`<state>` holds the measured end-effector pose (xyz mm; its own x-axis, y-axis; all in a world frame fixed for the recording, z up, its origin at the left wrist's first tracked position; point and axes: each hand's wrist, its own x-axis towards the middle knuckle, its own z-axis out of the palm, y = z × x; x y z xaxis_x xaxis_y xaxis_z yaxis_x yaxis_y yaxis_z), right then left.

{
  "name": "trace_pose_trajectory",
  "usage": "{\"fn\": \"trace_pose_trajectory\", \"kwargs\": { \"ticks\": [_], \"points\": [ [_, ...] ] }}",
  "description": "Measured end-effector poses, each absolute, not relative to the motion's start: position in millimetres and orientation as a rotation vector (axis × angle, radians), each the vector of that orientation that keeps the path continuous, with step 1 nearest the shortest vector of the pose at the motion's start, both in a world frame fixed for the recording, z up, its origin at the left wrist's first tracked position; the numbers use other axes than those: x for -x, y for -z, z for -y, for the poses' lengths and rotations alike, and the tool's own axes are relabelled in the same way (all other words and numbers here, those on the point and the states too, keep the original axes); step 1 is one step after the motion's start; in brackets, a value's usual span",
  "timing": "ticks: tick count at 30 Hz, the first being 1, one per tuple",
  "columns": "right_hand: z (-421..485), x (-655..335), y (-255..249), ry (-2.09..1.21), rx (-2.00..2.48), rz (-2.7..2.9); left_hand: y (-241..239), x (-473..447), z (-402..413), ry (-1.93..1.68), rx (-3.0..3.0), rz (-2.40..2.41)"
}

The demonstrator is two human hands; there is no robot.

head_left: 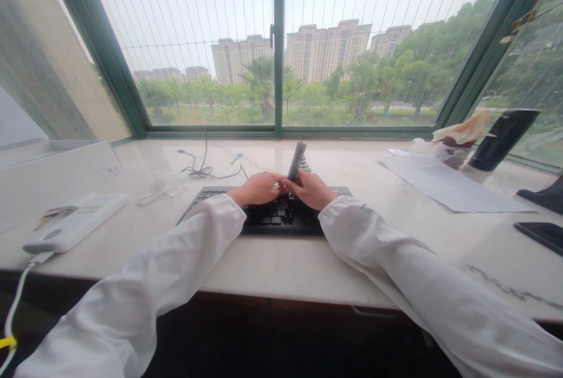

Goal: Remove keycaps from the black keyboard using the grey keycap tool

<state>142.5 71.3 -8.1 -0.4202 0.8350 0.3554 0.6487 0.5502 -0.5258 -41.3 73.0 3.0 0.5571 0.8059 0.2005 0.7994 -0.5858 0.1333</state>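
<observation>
A black keyboard (259, 222) lies on the white countertop before me, its middle partly covered by my hands. My right hand (314, 189) is closed around a slim dark-grey bar-shaped tool (296, 161), which stands tilted above the keys. Pale, bristle-like rows show just behind the bar, too small to identify. My left hand (260, 188) has its fingers bent and drawn together over the keys, its tips meeting the right hand at the bar's lower end. What those left fingertips hold, if anything, is hidden.
Behind the keyboard lie a coiled black cable (201, 172) and a small blue strip (236, 158). On the left are a white box (57, 167) and a white device (83, 225) with keys on it. Paper (444, 181), a black upright object (504, 139) and a phone (543, 235) are right.
</observation>
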Motion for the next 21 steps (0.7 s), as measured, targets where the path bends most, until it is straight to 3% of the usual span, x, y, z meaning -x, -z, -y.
{"fn": "trace_pose_trajectory", "kwargs": {
  "ticks": [7, 21],
  "points": [
    [-79, -155, 8, -0.654, 1.006, 2.281, -4, 43, -73, -0.382, -2.775, -1.39],
    [-75, -147, 10, -0.94, 1.134, 2.101, -3, 41, -72, -0.35, -2.781, -1.435]
  ]
}}
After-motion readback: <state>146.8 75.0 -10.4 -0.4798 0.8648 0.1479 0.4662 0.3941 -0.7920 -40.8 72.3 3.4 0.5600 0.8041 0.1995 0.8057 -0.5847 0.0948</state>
